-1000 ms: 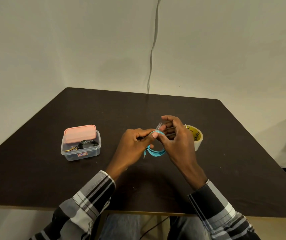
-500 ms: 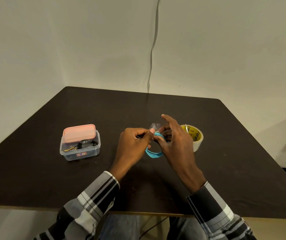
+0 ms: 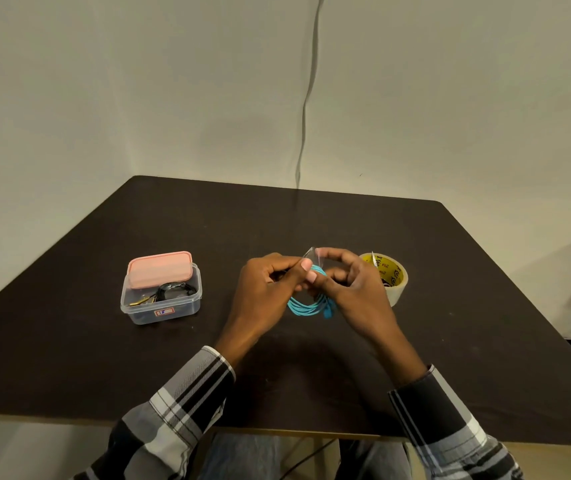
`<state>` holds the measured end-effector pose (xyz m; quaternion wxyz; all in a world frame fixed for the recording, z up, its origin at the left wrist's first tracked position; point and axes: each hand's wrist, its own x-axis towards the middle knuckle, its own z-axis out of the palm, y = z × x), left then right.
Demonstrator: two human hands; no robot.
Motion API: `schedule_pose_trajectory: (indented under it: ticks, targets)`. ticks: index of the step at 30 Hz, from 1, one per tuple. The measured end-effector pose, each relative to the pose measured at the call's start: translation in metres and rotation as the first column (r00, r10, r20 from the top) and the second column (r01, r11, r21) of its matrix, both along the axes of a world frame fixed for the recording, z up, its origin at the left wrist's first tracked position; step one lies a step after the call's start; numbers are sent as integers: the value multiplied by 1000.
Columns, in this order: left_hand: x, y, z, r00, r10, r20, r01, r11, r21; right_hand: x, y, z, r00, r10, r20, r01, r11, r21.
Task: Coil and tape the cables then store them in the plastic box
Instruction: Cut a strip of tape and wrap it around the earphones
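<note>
Box [image 3: 161, 306] with dark cables [image 3: 173, 291] inside

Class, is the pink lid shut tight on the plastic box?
No. The pink lid rests askew on the plastic box, leaving its near part open.

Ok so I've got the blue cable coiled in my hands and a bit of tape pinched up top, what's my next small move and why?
Probably fold the clear tape piece down around the blue cable coil. Your left hand pinches the strands together while your right hand holds the tape just above them, so the coil looks gathered but not yet bound.
</note>
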<state>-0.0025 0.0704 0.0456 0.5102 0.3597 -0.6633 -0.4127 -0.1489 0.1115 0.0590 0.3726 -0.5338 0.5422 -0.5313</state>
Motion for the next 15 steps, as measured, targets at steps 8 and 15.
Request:
schedule_pose_trajectory:
  ticks: [8,15]
  targets:
    - [3,-4,-2,998,-28,55,33,996,-88,-5,4,4,945,-5,328,-17,998,63]
    - [6,-4,2,996,-31,80,36,997,-65,-3,5,1,969,-74,235,77,997,-2]
